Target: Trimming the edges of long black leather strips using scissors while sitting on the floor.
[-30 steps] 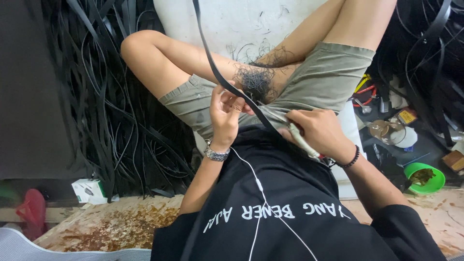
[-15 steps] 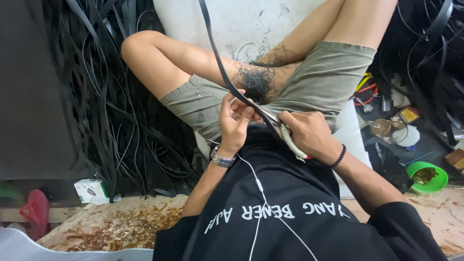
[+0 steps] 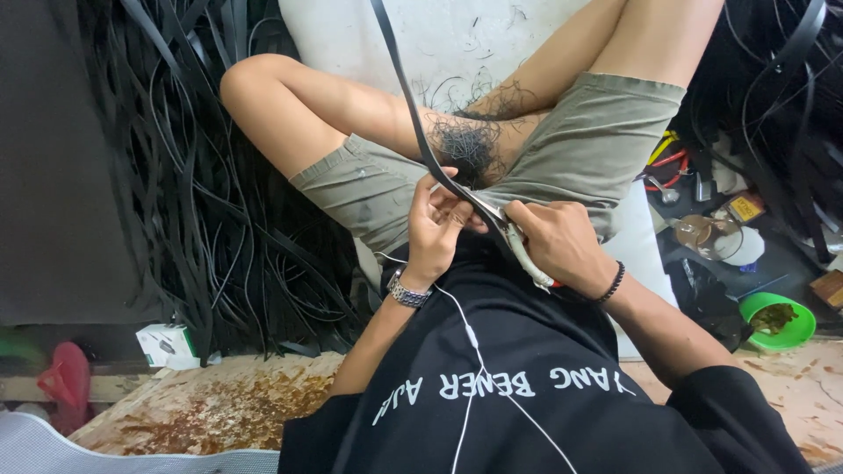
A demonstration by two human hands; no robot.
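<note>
I sit with knees apart, looking down at my lap. My left hand (image 3: 439,226) pinches a long black rubber strip (image 3: 406,98) that runs up and away out of the top of the view. My right hand (image 3: 560,242) grips a pair of scissors (image 3: 520,247) with pale handles, its blades at the strip right beside my left fingers. A tuft of thin black shavings (image 3: 465,145) lies on my olive shorts (image 3: 580,154) just beyond the hands. A watch sits on my left wrist, a dark bracelet on my right.
A big heap of black strips (image 3: 202,228) fills the left side, more hang at the right (image 3: 773,79). A green bowl (image 3: 777,320), pliers with red handles (image 3: 667,167) and small tins lie at right. A small white box (image 3: 165,344) and a worn wooden board (image 3: 219,408) lie near me.
Both hands have shifted slightly to the right and closer together on the strip; the scissors stay at the strip. The view has tilted a little.
</note>
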